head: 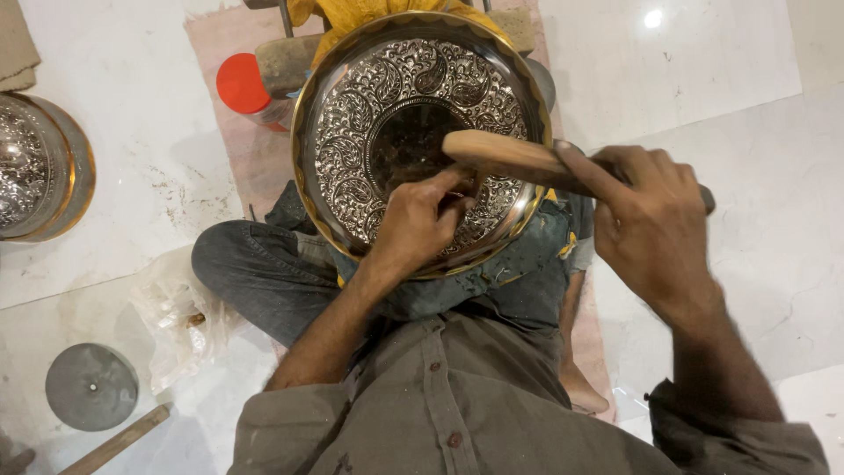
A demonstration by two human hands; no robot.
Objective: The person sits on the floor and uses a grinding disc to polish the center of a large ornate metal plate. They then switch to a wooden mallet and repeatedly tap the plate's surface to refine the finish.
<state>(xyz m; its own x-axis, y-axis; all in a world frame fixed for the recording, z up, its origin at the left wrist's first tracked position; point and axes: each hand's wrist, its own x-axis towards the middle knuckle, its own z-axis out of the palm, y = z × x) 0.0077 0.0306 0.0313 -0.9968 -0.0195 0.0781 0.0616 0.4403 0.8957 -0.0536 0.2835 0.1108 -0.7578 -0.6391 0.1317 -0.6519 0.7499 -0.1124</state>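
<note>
1. Silvery embossed round metal plate with a brass-coloured rim (352, 167), propped tilted on the lap against denim-clad knees (255, 264); leaf and paisley relief around a plain dark centre.
2. Left hand (413, 224) closed, fingertips pinched on a small tool, apparently a punch, against the lower relief; tool itself barely visible.
3. Right hand (651, 229) wrapped tight around a pale wooden mallet handle (510, 157), held across the plate.
4. Judged stiff, thin, fairly light; slippery polished face, prone to denting; best gripped at the rim.
5. Mallet head not made out. Red-capped container (244, 86) partly hidden behind the plate. Second embossed dish (35, 167) cut off at left edge.
</note>
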